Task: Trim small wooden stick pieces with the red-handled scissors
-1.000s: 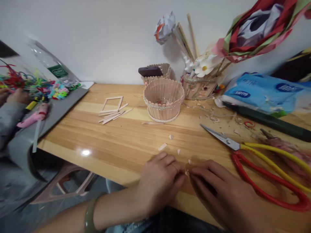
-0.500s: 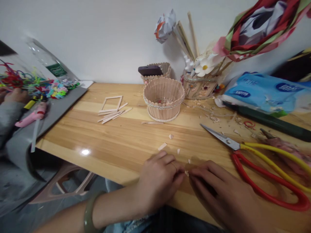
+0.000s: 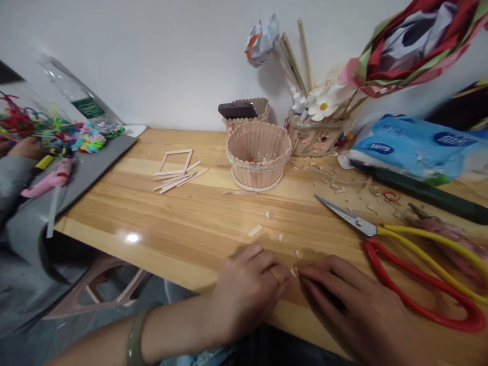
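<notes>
My left hand (image 3: 253, 290) rests at the table's front edge, its fingers curled closed. Whatever lies inside them, if anything, is hidden. Just to its right, my right hand (image 3: 351, 300) has its fingertips pinched together on a small wood chip (image 3: 294, 272). Other cut-off bits of craft stick lie ahead of the hands: a flat piece (image 3: 255, 230), a rounded tip (image 3: 269, 214) and small slivers (image 3: 281, 238). Scissors (image 3: 368, 229) with one red and one yellow handle lie open to the right of my right hand.
A round craft-stick basket (image 3: 259, 173) stands behind the scraps. Craft sticks (image 3: 177, 180) and a square stick frame (image 3: 168, 163) lie left. A tissue pack (image 3: 415, 145) and decorated flower holder (image 3: 314, 137) stand at the back right. Another person's hand (image 3: 28, 148) is far left.
My left hand has drawn slightly left and down, away from the right fingertips, and the gap between the hands is wider. The right hand has barely moved.
</notes>
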Demonstrator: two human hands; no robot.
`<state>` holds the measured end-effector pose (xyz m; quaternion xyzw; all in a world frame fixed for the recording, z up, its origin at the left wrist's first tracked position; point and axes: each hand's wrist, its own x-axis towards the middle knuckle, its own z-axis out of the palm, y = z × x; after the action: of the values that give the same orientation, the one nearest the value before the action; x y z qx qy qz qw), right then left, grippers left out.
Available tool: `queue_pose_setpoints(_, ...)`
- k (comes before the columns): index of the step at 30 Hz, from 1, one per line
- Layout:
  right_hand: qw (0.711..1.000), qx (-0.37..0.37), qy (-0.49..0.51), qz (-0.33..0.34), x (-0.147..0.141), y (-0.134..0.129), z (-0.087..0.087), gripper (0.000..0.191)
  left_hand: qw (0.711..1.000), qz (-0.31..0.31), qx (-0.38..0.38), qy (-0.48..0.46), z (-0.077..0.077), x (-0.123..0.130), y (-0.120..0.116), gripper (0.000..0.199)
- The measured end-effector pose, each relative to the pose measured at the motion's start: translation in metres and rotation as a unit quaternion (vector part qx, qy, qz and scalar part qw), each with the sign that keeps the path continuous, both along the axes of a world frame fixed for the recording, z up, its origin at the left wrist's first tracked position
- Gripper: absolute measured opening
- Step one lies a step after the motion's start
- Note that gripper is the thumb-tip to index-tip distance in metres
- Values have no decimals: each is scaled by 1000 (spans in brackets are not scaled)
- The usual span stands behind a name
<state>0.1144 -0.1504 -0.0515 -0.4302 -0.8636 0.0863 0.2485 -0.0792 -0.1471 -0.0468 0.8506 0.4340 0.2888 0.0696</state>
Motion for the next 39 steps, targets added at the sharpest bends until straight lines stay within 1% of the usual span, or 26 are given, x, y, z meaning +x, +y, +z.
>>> queue_pose_setpoints(6, 1000, 5, 4, -8, -3, 0, -2, 17, 1000, 11, 5, 12, -3, 4, 5, 14)
queue_pose_setpoints(12, 999, 23, 6, -21, -7, -1, 0, 19, 1000, 12, 2, 9, -4, 4, 3, 12)
queue_pose_setpoints(15, 999, 25, 0, -24, -8, -2, 0, 20, 1000, 6, -13, 5, -4, 3, 3, 13)
queue_pose_setpoints(21, 1000, -11, 9, -25, -5, -3, -1, 15, 999, -1, -44, -16, -2, -3, 5, 15)
queue_pose_setpoints(26, 999, 5, 2, -44, -10, -5, 0, 13, 998, 2, -53, -29, -3, -5, 6, 15)
queue_pose_setpoints(29, 998, 13, -8, -54, -14, -5, -1, 13, 997, 2, -68, -35, 0, -9, 6, 12)
queue_pose_setpoints(34, 998, 9, -1, -54, -17, -4, -2, 15, 994, 15, -93, -61, 10, -20, 9, 10)
queue_pose_setpoints(37, 999, 5, 2, -49, -16, -5, 0, 16, 993, 21, -92, -70, 13, -26, 10, 10)
queue_pose_setpoints(39, 999, 5, -3, -43, -15, -5, 2, 17, 994, 9, -87, -66, 13, -27, 9, 10)
